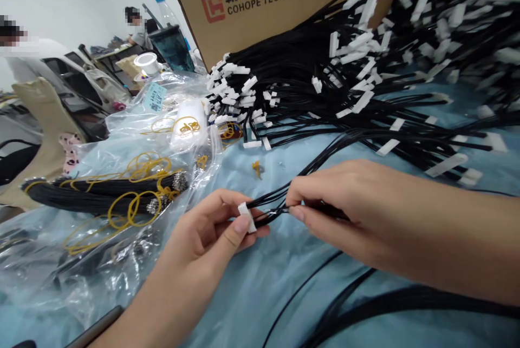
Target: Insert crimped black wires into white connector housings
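My left hand [221, 226] pinches a white plug connector [247, 217] between thumb and fingers. Several black wires [276, 196] run from the connector up and to the right. Close beside it, my right hand [325, 210] is closed on a black wire, its thumb and forefinger pinched near the wire's end, a short way from the connector. Whether that wire's tip touches the connector I cannot tell. Below my right hand, more loose black wires [365, 310] curve across the blue cloth [244, 294].
Heaps of black cables with white connectors [353, 50] lie behind and to the right, before a cardboard box [244, 18]. On the left, clear plastic bags [134, 250] carry a black wire bundle [105, 196] and yellow rubber bands [138, 210]. Two people sit farther back.
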### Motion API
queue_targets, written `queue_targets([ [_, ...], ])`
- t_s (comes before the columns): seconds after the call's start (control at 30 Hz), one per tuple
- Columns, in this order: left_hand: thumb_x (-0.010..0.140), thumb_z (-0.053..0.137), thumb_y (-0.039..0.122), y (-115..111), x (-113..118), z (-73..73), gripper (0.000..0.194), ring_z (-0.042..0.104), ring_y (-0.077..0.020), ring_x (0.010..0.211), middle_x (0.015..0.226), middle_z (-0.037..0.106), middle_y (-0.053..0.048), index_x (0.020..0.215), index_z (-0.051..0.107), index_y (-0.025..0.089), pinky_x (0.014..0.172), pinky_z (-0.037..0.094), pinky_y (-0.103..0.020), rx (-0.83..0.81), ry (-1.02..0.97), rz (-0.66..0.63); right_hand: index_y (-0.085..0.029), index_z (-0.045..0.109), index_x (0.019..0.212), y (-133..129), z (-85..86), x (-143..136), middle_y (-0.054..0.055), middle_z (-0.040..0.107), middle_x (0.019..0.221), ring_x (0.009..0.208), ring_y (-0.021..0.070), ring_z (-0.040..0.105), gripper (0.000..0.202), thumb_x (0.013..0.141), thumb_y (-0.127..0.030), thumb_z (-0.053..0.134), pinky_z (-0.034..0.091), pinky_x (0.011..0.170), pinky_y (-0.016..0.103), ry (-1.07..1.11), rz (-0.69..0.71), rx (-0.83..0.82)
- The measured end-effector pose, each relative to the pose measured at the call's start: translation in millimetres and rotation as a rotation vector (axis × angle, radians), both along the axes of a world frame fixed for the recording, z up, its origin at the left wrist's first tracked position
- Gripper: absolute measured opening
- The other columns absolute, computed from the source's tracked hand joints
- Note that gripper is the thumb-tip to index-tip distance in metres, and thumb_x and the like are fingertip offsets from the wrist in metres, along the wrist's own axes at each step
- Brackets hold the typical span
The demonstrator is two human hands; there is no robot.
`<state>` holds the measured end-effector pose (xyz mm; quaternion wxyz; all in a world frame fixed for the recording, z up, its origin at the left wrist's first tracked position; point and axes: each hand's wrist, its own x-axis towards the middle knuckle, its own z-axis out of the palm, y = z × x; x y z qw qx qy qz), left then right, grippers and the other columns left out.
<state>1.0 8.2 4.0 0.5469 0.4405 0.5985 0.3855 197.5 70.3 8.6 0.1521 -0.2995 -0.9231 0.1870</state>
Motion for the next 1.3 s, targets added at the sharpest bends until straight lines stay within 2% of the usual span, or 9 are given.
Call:
queue_targets([
  [0.17,0.081,0.066,0.032,-3.8,0.6,1.4,0.003,0.068,-0.0037,0.077,0.079,0.073,0.009,0.080,0.069,0.031,0.068,0.053,-0.003,-0.001,-0.004,-0.014,-0.016,0.049,0.076,-8.6,-14.7,-2.4,-0.004,0.049,0.060,0.046,0.0082,0.038,0.016,0.088,-0.008,0.044,0.024,0.044,0.026,0.025,0.116,0.057],
  [0.4,0.077,0.070,0.030,-4.6,2.4,2.8,0.001,0.066,-0.0025,0.066,0.072,0.073,0.008,0.077,0.071,0.029,0.060,0.050,0.001,0.023,0.025,0.002,-0.018,0.045,0.076,-13.6,-25.2,-2.9,-0.005,0.049,0.061,0.047,0.0094,0.042,0.016,0.085,-0.005,0.047,0.024,0.045,0.026,0.090,0.114,0.033],
  [0.6,0.076,0.070,0.026,-4.8,5.4,3.3,0.005,0.069,-0.0059,0.068,0.071,0.075,0.007,0.074,0.073,0.029,0.062,0.053,-0.003,0.084,0.100,-0.030,-0.018,0.043,0.071,-14.3,-20.2,-7.2,-0.005,0.049,0.058,0.045,0.0093,0.042,0.018,0.086,-0.009,0.046,0.025,0.044,0.025,0.069,0.092,-0.033],
  [0.73,0.077,0.069,0.032,-4.7,3.4,2.8,0.004,0.068,-0.0064,0.070,0.074,0.073,0.007,0.078,0.072,0.031,0.067,0.055,-0.005,0.091,0.137,-0.025,-0.017,0.043,0.066,-11.4,-15.3,-6.3,-0.005,0.048,0.055,0.043,0.0082,0.042,0.021,0.084,-0.011,0.051,0.022,0.042,0.024,0.095,0.071,-0.033],
  [0.87,0.077,0.068,0.037,-1.7,-1.5,1.0,0.008,0.068,-0.0065,0.073,0.078,0.072,0.008,0.082,0.069,0.031,0.068,0.055,-0.006,0.026,0.077,0.037,-0.017,0.051,0.083,-7.6,-15.0,-0.5,-0.005,0.053,0.062,0.045,0.0079,0.041,0.007,0.086,-0.011,0.051,0.022,0.042,0.024,0.101,0.090,0.123],
  [0.97,0.075,0.071,0.037,0.7,-3.6,-0.2,0.010,0.069,-0.0073,0.075,0.077,0.072,0.007,0.082,0.069,0.030,0.068,0.055,-0.007,-0.047,0.021,0.057,-0.017,0.052,0.097,-8.8,-13.0,2.6,-0.005,0.052,0.064,0.044,0.0086,0.037,0.017,0.083,-0.008,0.051,0.023,0.041,0.024,0.090,0.164,0.244],
  [1.07,0.075,0.071,0.035,0.9,-4.1,-0.8,0.011,0.071,-0.0086,0.080,0.082,0.074,0.006,0.084,0.068,0.030,0.071,0.055,-0.008,-0.074,-0.036,0.071,-0.013,0.057,0.086,-13.9,-3.9,2.3,0.002,0.053,0.069,0.054,0.0130,0.045,0.018,0.083,-0.005,0.042,0.032,0.046,0.025,0.087,0.221,0.320],
  [1.17,0.077,0.070,0.036,-0.2,-4.1,-0.9,0.011,0.071,-0.0088,0.080,0.084,0.075,0.006,0.085,0.068,0.029,0.072,0.056,-0.009,-0.045,-0.028,0.061,-0.014,0.061,0.076,-19.7,6.4,0.0,0.010,0.058,0.081,0.074,0.0201,0.052,0.035,0.084,-0.002,0.029,0.041,0.062,0.032,0.160,0.120,0.433],
  [1.3,0.077,0.069,0.034,-0.9,-2.2,-0.1,0.010,0.069,-0.0077,0.076,0.082,0.075,0.006,0.085,0.069,0.028,0.068,0.055,-0.007,0.025,0.038,0.051,-0.014,0.061,0.076,-20.3,3.5,-1.6,0.005,0.056,0.076,0.070,0.0157,0.049,0.032,0.088,-0.003,0.033,0.039,0.063,0.029,0.226,0.110,0.371],
])
